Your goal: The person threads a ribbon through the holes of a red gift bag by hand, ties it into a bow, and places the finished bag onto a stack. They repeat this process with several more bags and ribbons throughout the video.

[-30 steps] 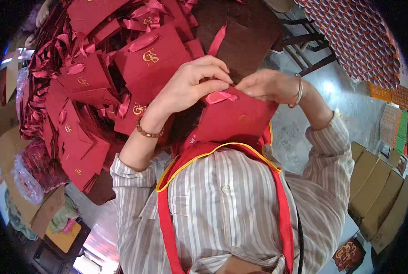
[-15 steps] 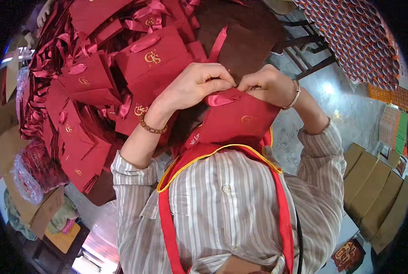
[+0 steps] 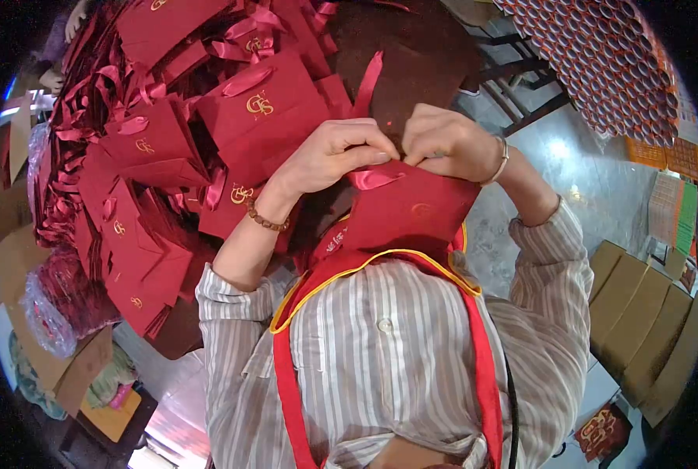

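A red paper gift bag (image 3: pixel 435 209) with a faint gold emblem rests against my apron, its top edge turned toward the table. My left hand (image 3: pixel 339 155) pinches at that top edge with thumb and forefinger, beside a pink satin ribbon (image 3: pixel 376 179) looped over the bag's front. Close by on the right, my right hand (image 3: pixel 452 147) has its fingers curled over the same edge; its fingertips are partly hidden. I cannot make out whether a ribbon end is between the fingers. Another strip of ribbon (image 3: pixel 370 82) stands up beyond my left hand.
Many red bags with ribbon handles (image 3: pixel 263 102) are heaped on the dark brown table (image 3: pixel 411 47) to the left. Another person's hand (image 3: pixel 52 80) shows at the far left. Cardboard boxes (image 3: pixel 638 313) and a stool (image 3: pixel 524 82) stand at the right.
My hands have come slightly closer together at the bag's edge, and the right knuckles have turned more upward. The bag's front has tilted a little, with its emblem less plain.
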